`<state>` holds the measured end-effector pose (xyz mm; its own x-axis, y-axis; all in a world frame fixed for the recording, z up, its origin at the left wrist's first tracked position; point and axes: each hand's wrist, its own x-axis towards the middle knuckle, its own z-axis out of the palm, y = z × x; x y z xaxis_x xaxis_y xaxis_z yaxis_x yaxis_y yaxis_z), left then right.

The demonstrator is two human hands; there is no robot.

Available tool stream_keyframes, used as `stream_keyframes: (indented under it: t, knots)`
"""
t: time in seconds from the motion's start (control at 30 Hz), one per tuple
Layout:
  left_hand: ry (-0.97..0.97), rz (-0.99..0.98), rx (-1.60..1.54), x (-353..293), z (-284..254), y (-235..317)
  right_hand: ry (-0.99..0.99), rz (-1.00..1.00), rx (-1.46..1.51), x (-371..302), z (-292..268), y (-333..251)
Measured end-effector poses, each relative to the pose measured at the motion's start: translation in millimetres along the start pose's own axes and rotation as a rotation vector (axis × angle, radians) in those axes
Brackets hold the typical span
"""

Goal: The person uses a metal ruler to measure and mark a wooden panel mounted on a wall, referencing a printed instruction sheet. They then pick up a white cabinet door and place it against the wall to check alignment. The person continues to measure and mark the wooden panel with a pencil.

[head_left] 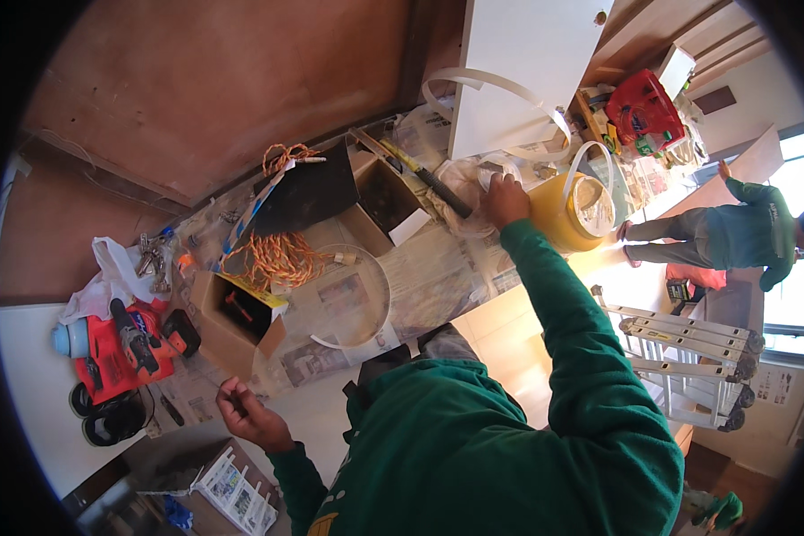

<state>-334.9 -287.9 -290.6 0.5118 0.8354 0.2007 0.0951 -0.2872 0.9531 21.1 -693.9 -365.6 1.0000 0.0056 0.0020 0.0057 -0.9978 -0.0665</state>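
My right hand reaches out beside a yellow bucket, its fingers closed at the edge of a clear plastic bag. What lies between those fingertips is hidden. A dark-handled tool lies against the bag. Lower left, my left hand hovers with curled fingers pressed together; I cannot make out whether anything small is in them. Nearest to it stands an open cardboard box with a red-and-black item inside. A coil of orange rope and a curved white strip lie beyond.
Newspaper sheets cover the work surface. A white panel leans at the back. A cordless drill rests on a red bag at left. Folded ladders stand at right, and another person works near the window.
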Motion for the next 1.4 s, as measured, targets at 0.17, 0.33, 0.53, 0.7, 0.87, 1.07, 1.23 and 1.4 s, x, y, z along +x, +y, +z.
stream_keyframes:
  t: [0.17, 0.33, 0.53, 0.7, 0.87, 1.07, 1.23, 1.4]
  knots:
    - [0.008, -0.043, 0.015, -13, 2, 1, 0.022, -0.119, -0.105, 10, 1, 7]
    - [-0.065, -0.045, 0.055, -15, 14, 12, -0.021, -0.123, -0.145, 17, -4, 1]
    - [-0.08, -0.013, 0.076, -11, 17, 27, 0.045, -0.102, -0.223, 30, -22, -5]
    - [-0.061, 0.013, 0.027, -10, 13, 19, 0.114, -0.09, -0.132, 22, -91, -26]
    - [-0.113, -0.013, -0.024, -11, 28, 26, 0.16, -0.063, 0.03, 5, -91, -21]
    - [-0.297, 0.065, -0.128, 0, 75, 50, 0.247, -0.064, 0.259, -41, -101, -5]
    - [-0.47, 0.043, -0.26, -7, 117, 80, 0.233, 0.033, 0.58, -75, -141, 23]
    - [-0.65, -0.019, -0.344, -28, 148, 99, 0.165, 0.3, 1.105, -133, -190, 63]
